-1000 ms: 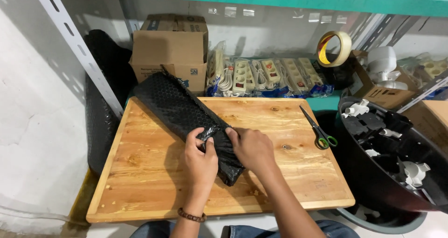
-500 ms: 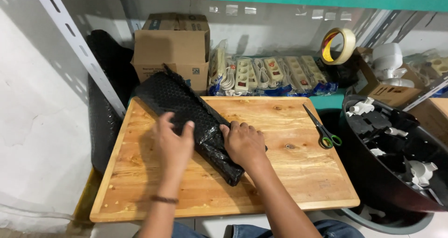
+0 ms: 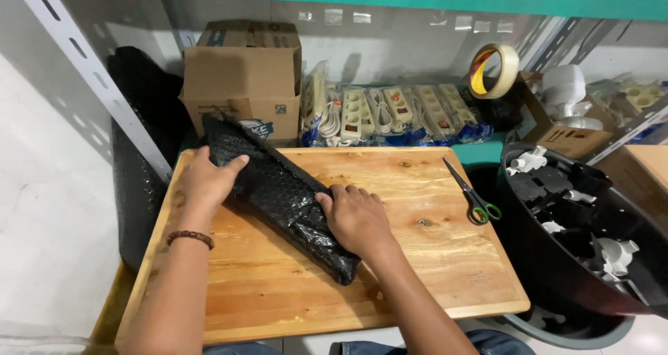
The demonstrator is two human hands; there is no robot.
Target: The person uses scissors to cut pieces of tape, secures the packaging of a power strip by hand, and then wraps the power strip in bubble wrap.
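A long parcel wrapped in black bubble wrap [image 3: 278,191] lies slantwise on a wooden board [image 3: 417,271], from the far left toward the near middle. My left hand [image 3: 205,181] presses flat on the parcel's far end, thumb over the wrap. My right hand [image 3: 355,219] presses down on the near half, fingers curled over its top. Neither hand lifts it.
Green-handled scissors [image 3: 476,202] lie at the board's right edge. Behind the board stand a cardboard box [image 3: 243,83], several packed power strips [image 3: 390,111] and a tape roll [image 3: 494,69]. A black tub [image 3: 557,278] of black and white parts sits right; a bubble-wrap roll [image 3: 139,118] stands left.
My left hand has slid from the parcel's middle up to its far end. My right hand has stayed on the near half.
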